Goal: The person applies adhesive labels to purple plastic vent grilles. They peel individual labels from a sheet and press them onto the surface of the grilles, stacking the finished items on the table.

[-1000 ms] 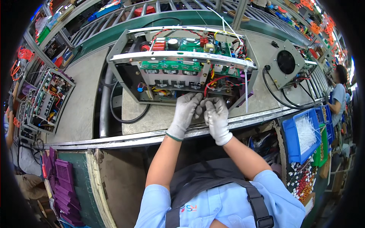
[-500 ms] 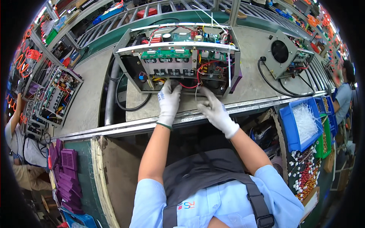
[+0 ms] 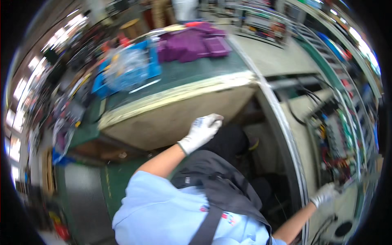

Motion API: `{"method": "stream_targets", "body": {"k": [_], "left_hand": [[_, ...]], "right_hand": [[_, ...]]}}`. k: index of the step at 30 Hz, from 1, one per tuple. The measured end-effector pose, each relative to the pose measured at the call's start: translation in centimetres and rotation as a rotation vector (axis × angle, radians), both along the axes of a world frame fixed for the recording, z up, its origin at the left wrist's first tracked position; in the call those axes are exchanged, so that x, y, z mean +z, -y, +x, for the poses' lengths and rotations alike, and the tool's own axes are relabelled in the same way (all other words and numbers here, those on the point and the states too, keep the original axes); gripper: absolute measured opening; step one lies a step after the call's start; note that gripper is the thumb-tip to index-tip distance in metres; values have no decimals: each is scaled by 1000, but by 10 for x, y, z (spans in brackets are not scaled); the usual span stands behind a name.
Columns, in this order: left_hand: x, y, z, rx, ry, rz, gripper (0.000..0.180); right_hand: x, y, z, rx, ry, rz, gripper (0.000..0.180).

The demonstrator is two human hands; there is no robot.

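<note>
My left hand (image 3: 203,130), in a white glove, is in the air over my lap, in front of the side bench's pale edge. Its fingers are curled together, and no object shows in them. At the lower right my gloved right hand (image 3: 325,195) is by the near corner of an open-framed electrical unit (image 3: 335,141) with circuit boards and wires. Blur hides whether it touches the frame and how its fingers are set.
The green-topped side bench (image 3: 179,73) carries purple slotted plastic panels (image 3: 192,43) and a blue bin (image 3: 153,61) of clear bags. A metal rail (image 3: 286,130) edges the workbench on the right. Another open unit (image 3: 261,26) stands farther off; a roller conveyor (image 3: 318,41) runs behind.
My view has swung left to the side bench. My left hand has come away from the unit. My right hand stays near the unit, which now appears at the right.
</note>
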State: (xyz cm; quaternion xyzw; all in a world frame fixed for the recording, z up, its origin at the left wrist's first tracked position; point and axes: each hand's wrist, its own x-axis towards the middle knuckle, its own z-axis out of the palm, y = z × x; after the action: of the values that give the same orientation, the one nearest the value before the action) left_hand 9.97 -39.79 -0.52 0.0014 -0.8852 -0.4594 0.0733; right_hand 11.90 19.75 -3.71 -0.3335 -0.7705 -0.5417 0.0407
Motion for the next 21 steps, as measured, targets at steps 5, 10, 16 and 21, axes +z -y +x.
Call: {"method": "stream_targets", "body": {"k": [5, 10, 16, 21], "left_hand": [[-12, 110, 27, 419, -613, -632, 37], [-33, 224, 15, 596, -547, -757, 47], [-27, 216, 5, 591, -321, -787, 42], [-28, 224, 6, 630, -194, -868, 35]], "right_hand": [[-26, -80, 2, 881, -721, -335, 57], [80, 167, -9, 1273, -987, -810, 51], [51, 339, -144, 1439, -647, -1619, 52], [51, 433, -195, 1273, -22, -2428, 30]]}}
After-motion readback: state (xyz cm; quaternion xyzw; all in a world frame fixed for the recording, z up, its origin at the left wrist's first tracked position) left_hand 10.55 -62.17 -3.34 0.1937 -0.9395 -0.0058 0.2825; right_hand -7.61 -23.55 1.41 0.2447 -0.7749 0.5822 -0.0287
